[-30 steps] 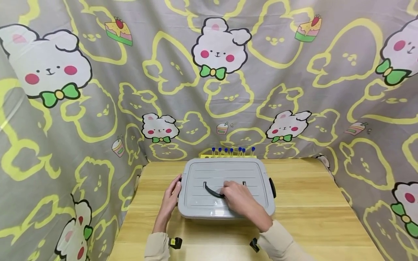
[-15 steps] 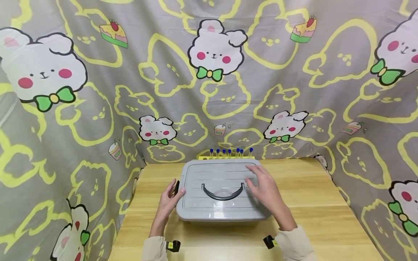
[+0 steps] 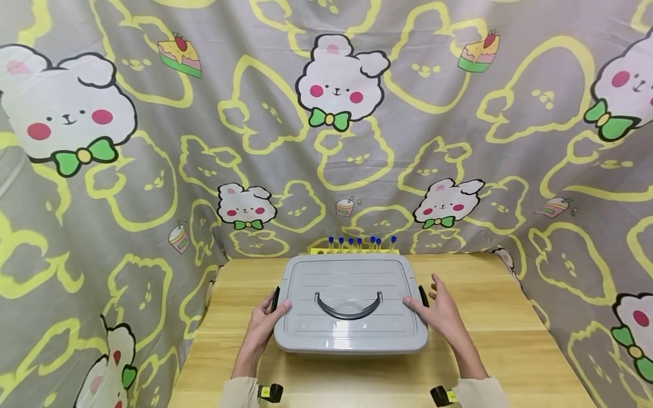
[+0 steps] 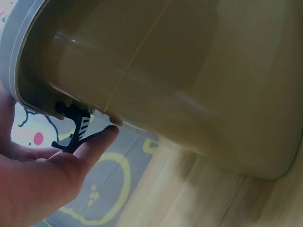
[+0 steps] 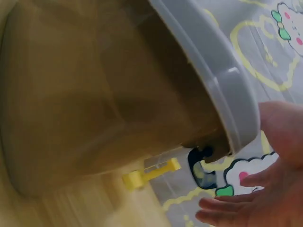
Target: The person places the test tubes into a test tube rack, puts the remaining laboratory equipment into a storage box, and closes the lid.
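Note:
A storage box with a grey lid (image 3: 352, 341) stands on the table, lid on and its black carrying handle (image 3: 349, 316) folded down flat. My left hand (image 3: 261, 327) is at the box's left end, thumb on the lid edge and fingers at the black latch (image 4: 78, 124), which juts outward in the left wrist view. At the opposite end, my right hand (image 3: 442, 314) has its thumb over the lid rim. Its other fingers are spread beside the right latch (image 5: 195, 165), apart from it in the right wrist view. The closed lid hides the inside.
Behind the box, a yellow rack (image 3: 317, 251) holds several blue-capped tubes (image 3: 351, 243). The wooden table (image 3: 490, 317) extends to both sides. A patterned curtain (image 3: 357, 164) encloses the table at the back and sides.
My right hand has let go of the carrying handle and moved right to the box's right end. My left thumb has come onto the lid edge while the fingers stay by the left latch.

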`<action>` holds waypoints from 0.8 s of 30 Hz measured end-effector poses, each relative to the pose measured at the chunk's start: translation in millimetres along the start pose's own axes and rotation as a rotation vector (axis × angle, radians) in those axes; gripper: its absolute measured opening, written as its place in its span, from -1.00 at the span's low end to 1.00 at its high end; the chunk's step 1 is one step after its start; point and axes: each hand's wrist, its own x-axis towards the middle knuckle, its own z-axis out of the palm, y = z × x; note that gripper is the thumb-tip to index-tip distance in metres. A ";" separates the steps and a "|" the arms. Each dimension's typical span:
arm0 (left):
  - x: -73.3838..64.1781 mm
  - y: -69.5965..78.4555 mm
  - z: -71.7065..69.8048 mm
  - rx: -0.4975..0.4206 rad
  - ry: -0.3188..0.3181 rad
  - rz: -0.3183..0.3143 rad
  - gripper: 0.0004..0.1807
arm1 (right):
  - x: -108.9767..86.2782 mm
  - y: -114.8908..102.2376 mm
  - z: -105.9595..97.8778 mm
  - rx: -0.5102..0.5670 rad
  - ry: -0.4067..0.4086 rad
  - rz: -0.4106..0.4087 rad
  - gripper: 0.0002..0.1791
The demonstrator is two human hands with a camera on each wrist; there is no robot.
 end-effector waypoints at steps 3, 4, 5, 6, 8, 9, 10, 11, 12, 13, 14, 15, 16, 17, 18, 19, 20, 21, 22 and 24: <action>0.2 -1.0 1.6 -0.020 0.015 0.006 -0.18 | -2.3 7.6 2.9 0.051 -0.041 0.049 0.24; 0.2 -0.9 2.1 -0.027 0.019 0.010 -0.19 | -2.9 9.5 3.9 0.074 -0.048 0.054 0.23; 0.2 -1.2 2.2 -0.031 0.022 0.012 -0.20 | -3.0 10.9 5.0 0.094 -0.056 0.058 0.21; 0.1 -1.3 2.5 -0.036 0.027 0.011 -0.20 | -3.4 12.2 6.2 0.117 -0.063 0.061 0.20; -0.8 -1.2 3.3 -0.042 0.038 0.010 -0.20 | -3.8 14.1 8.4 0.145 -0.071 0.060 0.16; -1.0 -1.1 3.7 -0.035 0.042 0.015 -0.19 | -3.7 14.4 9.3 0.161 -0.074 0.055 0.14; -1.1 -1.3 4.4 -0.037 0.048 0.015 -0.20 | -4.1 15.2 10.0 0.179 -0.076 0.055 0.11; -1.0 -1.3 5.1 -0.031 0.051 0.019 -0.20 | -4.2 15.8 10.6 0.192 -0.076 0.055 0.09; -0.7 -0.9 6.1 -0.027 0.058 0.024 -0.20 | -4.2 16.2 10.8 0.207 -0.074 0.054 0.07; -0.1 -0.7 6.8 -0.015 0.061 0.036 -0.20 | -3.8 16.4 10.9 0.222 -0.068 0.053 0.05; 0.7 -0.1 7.5 -0.011 0.068 0.045 -0.20 | -3.3 16.4 10.9 0.242 -0.064 0.050 0.04; 1.5 0.3 8.0 -0.002 0.075 0.055 -0.20 | -2.9 16.2 10.9 0.254 -0.058 0.049 0.03; 1.8 0.9 8.6 -0.002 0.086 0.058 -0.21 | -2.7 15.9 10.9 0.263 -0.050 0.049 0.03; 1.8 1.2 8.8 0.008 0.094 0.064 -0.21 | -2.4 15.3 11.1 0.266 -0.042 0.045 0.03; 1.7 1.5 8.9 0.008 0.107 0.062 -0.22 | -2.2 14.6 11.6 0.269 -0.033 0.040 0.03; 1.4 1.5 8.8 0.009 0.118 0.060 -0.22 | -2.0 14.0 12.3 0.277 -0.024 0.033 0.02; 1.3 1.5 8.7 0.003 0.129 0.053 -0.23 | -2.1 13.3 13.1 0.291 -0.017 0.027 0.00; 0.9 1.2 8.7 0.003 0.134 0.051 -0.24 | -2.3 12.7 14.1 0.310 -0.009 0.022 -0.02; 0.6 1.0 8.8 -0.002 0.136 0.049 -0.24 | -2.3 12.5 15.1 0.334 -0.001 0.017 -0.04; 1.0 0.5 9.4 -0.010 0.131 0.055 -0.24 | -2.6 12.5 17.0 0.382 0.013 0.012 -0.07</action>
